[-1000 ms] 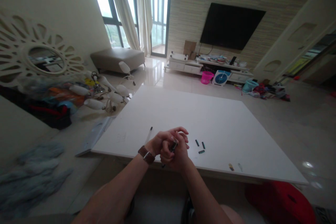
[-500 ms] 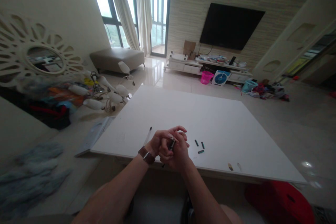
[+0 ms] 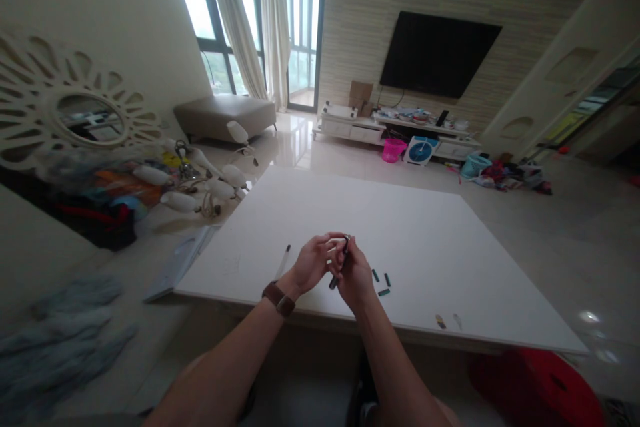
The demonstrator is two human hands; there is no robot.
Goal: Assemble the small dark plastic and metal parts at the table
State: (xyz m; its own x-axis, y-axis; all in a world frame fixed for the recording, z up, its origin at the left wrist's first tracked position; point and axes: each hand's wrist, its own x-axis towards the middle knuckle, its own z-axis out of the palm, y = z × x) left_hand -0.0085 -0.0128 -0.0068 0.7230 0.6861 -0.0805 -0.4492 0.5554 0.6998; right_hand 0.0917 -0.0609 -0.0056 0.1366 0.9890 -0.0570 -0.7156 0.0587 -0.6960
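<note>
The right hand [image 3: 356,272] is curled around a dark stick [image 3: 334,281], which points to one o'clock above the white table [image 3: 425,233]. The left hand [image 3: 312,264] is half open, with bent fingers at the stick's top; I can't tell if they pinch it. Three little green sticks [image 3: 387,279] lie at four o'clock from the hands, and a pen [image 3: 283,261] lies at nine o'clock.
</note>
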